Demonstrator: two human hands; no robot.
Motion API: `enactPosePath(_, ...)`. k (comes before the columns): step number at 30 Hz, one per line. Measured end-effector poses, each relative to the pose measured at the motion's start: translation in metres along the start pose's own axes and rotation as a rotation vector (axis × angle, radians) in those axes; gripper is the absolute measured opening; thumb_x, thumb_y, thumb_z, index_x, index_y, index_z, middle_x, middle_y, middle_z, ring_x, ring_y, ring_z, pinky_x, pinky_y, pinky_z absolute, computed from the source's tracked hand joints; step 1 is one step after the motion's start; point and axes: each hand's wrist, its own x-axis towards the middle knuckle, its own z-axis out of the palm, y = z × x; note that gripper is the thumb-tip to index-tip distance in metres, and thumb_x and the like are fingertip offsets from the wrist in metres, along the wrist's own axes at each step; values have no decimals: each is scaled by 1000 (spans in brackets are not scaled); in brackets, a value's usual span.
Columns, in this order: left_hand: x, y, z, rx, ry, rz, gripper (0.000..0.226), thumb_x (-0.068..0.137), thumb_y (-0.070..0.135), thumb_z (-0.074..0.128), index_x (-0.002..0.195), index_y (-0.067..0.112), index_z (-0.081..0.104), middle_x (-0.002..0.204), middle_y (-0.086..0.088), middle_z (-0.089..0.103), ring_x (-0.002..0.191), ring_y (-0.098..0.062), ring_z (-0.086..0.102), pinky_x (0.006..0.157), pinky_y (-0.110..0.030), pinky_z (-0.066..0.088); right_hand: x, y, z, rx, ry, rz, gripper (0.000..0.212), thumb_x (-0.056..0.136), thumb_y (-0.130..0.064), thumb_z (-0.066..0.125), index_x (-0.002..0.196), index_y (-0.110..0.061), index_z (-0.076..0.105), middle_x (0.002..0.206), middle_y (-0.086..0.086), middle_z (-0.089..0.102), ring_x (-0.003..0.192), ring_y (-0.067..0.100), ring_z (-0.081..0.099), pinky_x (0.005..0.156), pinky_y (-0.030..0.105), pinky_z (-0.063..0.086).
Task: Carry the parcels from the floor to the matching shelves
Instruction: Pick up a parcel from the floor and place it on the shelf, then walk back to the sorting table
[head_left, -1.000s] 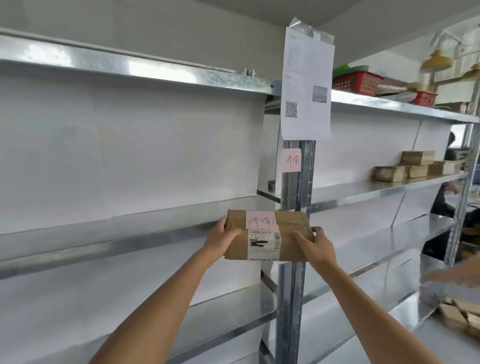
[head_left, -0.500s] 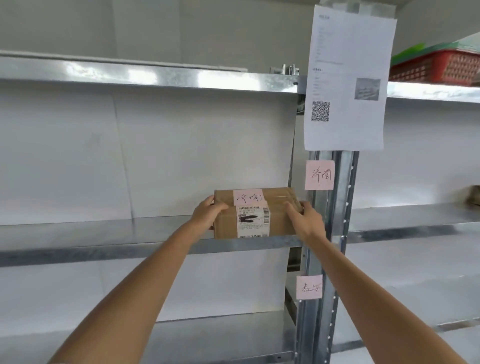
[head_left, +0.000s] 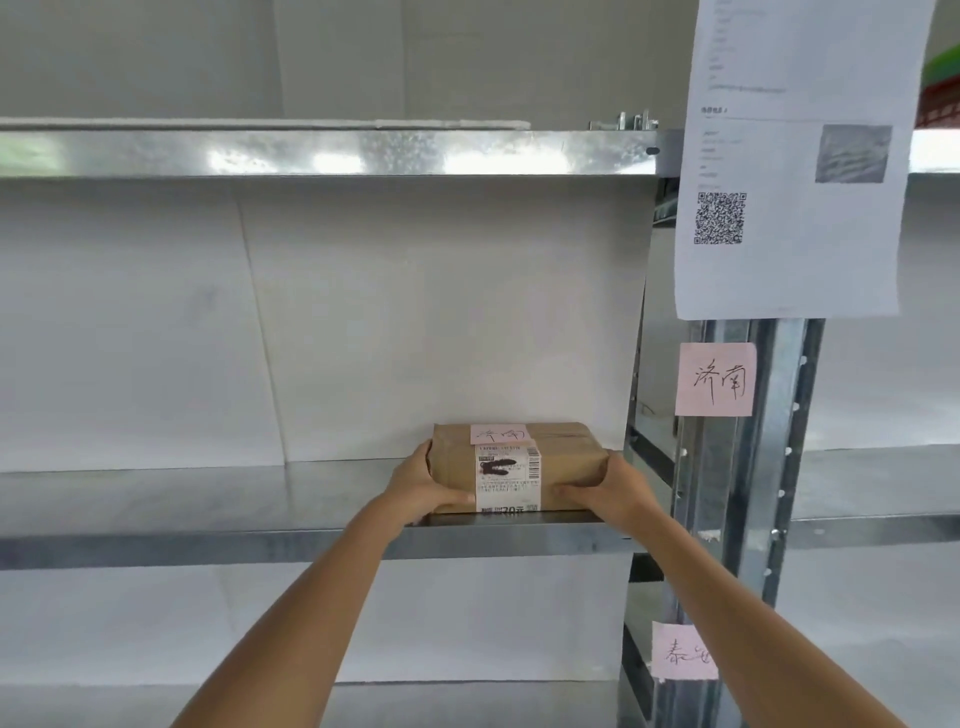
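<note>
Cardboard parcel (head_left: 519, 467) sitting near shelf (head_left: 208, 499) front edge, left hand (head_left: 421, 488) and right hand (head_left: 613, 491) gripping its ends; careless release risking tipping off.

My left hand (head_left: 422, 487) and right hand (head_left: 613, 491) clasp the two ends of a brown parcel (head_left: 519, 467) that sits on the metal shelf (head_left: 208, 512), near its front edge and close to the upright post (head_left: 737, 467). A pink note (head_left: 500, 434) on the parcel's top carries handwriting like that on the pink label (head_left: 716, 379) stuck to the post. A printed sheet (head_left: 800, 156) with a QR code hangs above that label.
</note>
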Motion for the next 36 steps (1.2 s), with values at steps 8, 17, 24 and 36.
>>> enactPosePath(8, 3, -1, 0, 70, 33, 16, 100, 59, 16, 87, 143, 15, 32, 140, -3, 50, 118, -17, 50, 96, -27, 41, -9, -1, 0, 5, 19, -6, 89, 61, -43, 82, 133, -14, 38, 123, 4, 58, 102, 21, 54, 79, 32, 46)
enactPosePath(17, -42, -7, -15, 229, 97, -12, 95, 67, 33, 82, 144, 18, 28, 135, -8, 51, 120, -25, 51, 97, -38, 45, -58, -2, -4, -167, 136, -20, 79, 74, -41, 71, 139, -12, 35, 135, 7, 51, 121, 29, 49, 99, 46, 44)
enactPosePath(24, -102, -25, -52, 494, 179, -15, 66, 78, 46, 61, 138, 25, 42, 127, 0, 58, 115, -22, 55, 95, -36, 45, -115, -25, 16, -292, 95, -142, 69, 79, -40, 63, 140, -24, 34, 134, 4, 51, 124, 27, 45, 103, 46, 34)
enactPosePath(36, -220, -113, -216, 608, 280, -152, 66, 85, 41, 58, 142, 20, 35, 147, -3, 42, 132, -25, 42, 104, -39, 42, -206, -159, 167, -319, -240, -392, 70, 85, -44, 56, 145, -23, 26, 147, 2, 39, 131, 24, 41, 98, 40, 43)
